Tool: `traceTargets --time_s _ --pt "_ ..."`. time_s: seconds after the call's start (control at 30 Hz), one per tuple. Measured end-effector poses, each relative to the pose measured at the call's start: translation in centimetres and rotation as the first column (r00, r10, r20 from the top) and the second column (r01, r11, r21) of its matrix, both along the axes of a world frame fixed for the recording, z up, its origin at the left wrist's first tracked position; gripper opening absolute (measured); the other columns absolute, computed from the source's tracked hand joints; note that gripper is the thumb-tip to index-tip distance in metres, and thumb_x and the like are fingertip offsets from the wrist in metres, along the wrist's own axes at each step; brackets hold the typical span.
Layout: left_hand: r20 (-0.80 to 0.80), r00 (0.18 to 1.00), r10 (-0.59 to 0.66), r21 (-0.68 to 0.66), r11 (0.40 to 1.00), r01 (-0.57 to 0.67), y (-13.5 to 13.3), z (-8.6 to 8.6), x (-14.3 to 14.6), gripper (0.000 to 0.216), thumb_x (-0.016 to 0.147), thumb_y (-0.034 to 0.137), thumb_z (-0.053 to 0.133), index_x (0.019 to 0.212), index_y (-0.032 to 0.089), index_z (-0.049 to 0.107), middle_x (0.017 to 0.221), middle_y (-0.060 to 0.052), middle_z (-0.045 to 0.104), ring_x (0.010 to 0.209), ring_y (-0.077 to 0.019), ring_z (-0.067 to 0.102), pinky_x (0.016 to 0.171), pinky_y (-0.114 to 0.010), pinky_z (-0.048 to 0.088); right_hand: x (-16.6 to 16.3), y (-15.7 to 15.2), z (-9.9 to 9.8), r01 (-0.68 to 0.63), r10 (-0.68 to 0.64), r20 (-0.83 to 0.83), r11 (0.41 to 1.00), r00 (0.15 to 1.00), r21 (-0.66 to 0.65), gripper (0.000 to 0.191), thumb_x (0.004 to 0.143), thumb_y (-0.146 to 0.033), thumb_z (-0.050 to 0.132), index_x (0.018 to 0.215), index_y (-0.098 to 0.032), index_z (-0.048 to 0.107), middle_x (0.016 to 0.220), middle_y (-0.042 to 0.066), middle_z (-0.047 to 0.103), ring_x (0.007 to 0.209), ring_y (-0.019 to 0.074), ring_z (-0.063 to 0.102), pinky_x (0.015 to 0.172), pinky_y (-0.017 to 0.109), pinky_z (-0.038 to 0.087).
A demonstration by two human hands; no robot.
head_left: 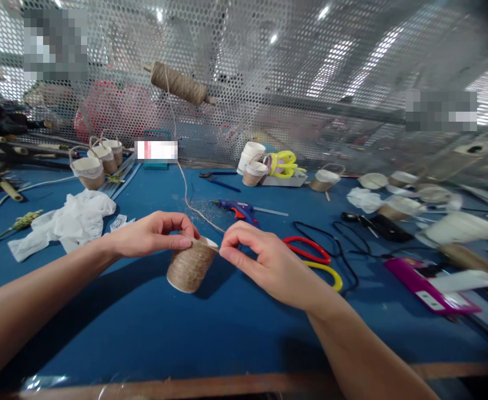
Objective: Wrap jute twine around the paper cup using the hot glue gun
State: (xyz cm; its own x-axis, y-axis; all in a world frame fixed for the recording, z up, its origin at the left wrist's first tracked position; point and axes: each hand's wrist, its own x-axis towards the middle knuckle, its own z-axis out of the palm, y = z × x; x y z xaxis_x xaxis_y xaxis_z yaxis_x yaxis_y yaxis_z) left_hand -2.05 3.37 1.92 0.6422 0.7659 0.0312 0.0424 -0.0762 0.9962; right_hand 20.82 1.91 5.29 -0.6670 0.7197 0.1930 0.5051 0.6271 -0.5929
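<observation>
My left hand (pixel 154 233) grips the rim of a small cup wrapped in jute twine (pixel 190 268), held tilted above the blue table (pixel 144 328). My right hand (pixel 260 258) pinches the twine strand (pixel 185 189) right at the cup's rim. The strand runs up and back to a twine spool (pixel 179 83) hanging on the perforated metal screen.
A blue glue gun (pixel 238 209) lies just behind my hands. Red and yellow scissors (pixel 314 258) and a black cord are to the right. White cloth (pixel 66 222) lies at left, twine-wrapped cups with handles (pixel 89 169) behind it, more cups (pixel 252 161) at the back.
</observation>
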Motion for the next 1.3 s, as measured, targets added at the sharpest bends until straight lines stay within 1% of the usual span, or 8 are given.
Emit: traceTargets --time_s 0.17,0.37,0.47,0.6,0.77,0.93,1.07,1.3 --pt "0.013 1.000 -0.020 -0.030 0.999 0.020 -0.11 0.06 -0.02 0.018 0.077 0.028 0.063 0.081 0.012 0.056 0.101 -0.008 0.061 0.088 -0.0156 0.055 0.077 -0.027 0.042 0.08 -0.06 -0.40 0.005 -0.006 -0.020 1.000 1.000 -0.020 0.015 0.088 -0.022 0.047 0.075 -0.018 0.053 0.079 0.003 0.054 0.075 0.0129 0.051 0.069 0.027 0.042" --pt "0.121 0.992 -0.034 -0.081 0.996 0.044 -0.29 0.06 -0.02 0.022 0.075 0.031 0.066 0.079 0.012 0.056 0.101 -0.009 0.062 0.094 -0.0178 0.056 0.084 -0.031 0.042 0.35 -0.03 -0.65 0.021 -0.022 -0.023 0.999 0.999 -0.028 0.014 0.088 -0.023 0.048 0.076 -0.018 0.054 0.080 0.003 0.055 0.076 0.0131 0.052 0.070 0.028 0.042" --pt "0.144 0.989 -0.032 -0.097 0.994 0.046 -0.28 0.10 -0.05 0.022 0.075 0.031 0.066 0.079 0.012 0.057 0.102 -0.009 0.062 0.094 -0.0179 0.057 0.085 -0.032 0.042 0.48 -0.13 -0.61 0.018 -0.019 -0.035 0.999 0.999 -0.032 0.015 0.088 -0.024 0.048 0.077 -0.018 0.054 0.081 0.003 0.055 0.075 0.0131 0.052 0.070 0.028 0.043" --pt "0.134 0.991 -0.022 -0.095 0.995 0.035 -0.25 0.30 -0.02 0.022 0.075 0.031 0.066 0.077 0.012 0.057 0.100 -0.009 0.063 0.094 -0.0182 0.057 0.085 -0.032 0.042 0.57 -0.47 -0.58 -0.011 0.012 -0.069 1.000 0.998 0.008 0.014 0.088 -0.024 0.047 0.077 -0.018 0.054 0.081 0.003 0.056 0.076 0.0134 0.053 0.069 0.028 0.043" --pt "0.068 0.998 0.006 -0.057 0.998 -0.002 -0.23 0.47 0.04 0.018 0.077 0.028 0.064 0.077 0.012 0.056 0.102 -0.010 0.062 0.093 -0.0182 0.057 0.083 -0.031 0.043 0.57 -0.73 -0.66 -0.039 0.043 -0.064 0.998 0.997 0.055 0.015 0.088 -0.022 0.048 0.074 -0.018 0.052 0.079 0.003 0.056 0.076 0.0142 0.051 0.071 0.029 0.043" --pt "0.049 0.999 -0.003 -0.015 1.000 0.003 -0.31 0.70 0.00 0.020 0.077 0.030 0.064 0.078 0.011 0.056 0.102 -0.010 0.063 0.094 -0.0190 0.057 0.085 -0.033 0.043 0.57 -0.46 -0.71 -0.007 0.007 -0.027 1.000 1.000 0.025 0.015 0.088 -0.022 0.047 0.074 -0.018 0.053 0.079 0.003 0.056 0.075 0.0138 0.051 0.071 0.029 0.043" --pt "0.068 0.998 -0.016 -0.022 1.000 0.018 -0.47 0.89 -0.04 0.024 0.075 0.033 0.066 0.077 0.011 0.057 0.101 -0.010 0.062 0.095 -0.0204 0.057 0.085 -0.035 0.043 0.55 -0.29 -0.79 -0.001 0.001 -0.028 1.000 1.000 0.005 0.014 0.088 -0.023 0.048 0.076 -0.018 0.054 0.080 0.003 0.055 0.075 0.0134 0.052 0.070 0.029 0.044" --pt "0.079 0.996 -0.037 -0.026 0.999 0.039 -0.55 0.95 -0.04 0.023 0.074 0.033 0.066 0.076 0.012 0.057 0.100 -0.010 0.061 0.096 -0.0205 0.055 0.083 -0.033 0.042 0.39 -0.43 -0.73 0.014 -0.014 -0.036 1.000 0.999 0.004 0.013 0.087 -0.023 0.048 0.077 -0.018 0.055 0.080 0.003 0.056 0.075 0.0128 0.052 0.070 0.028 0.044"
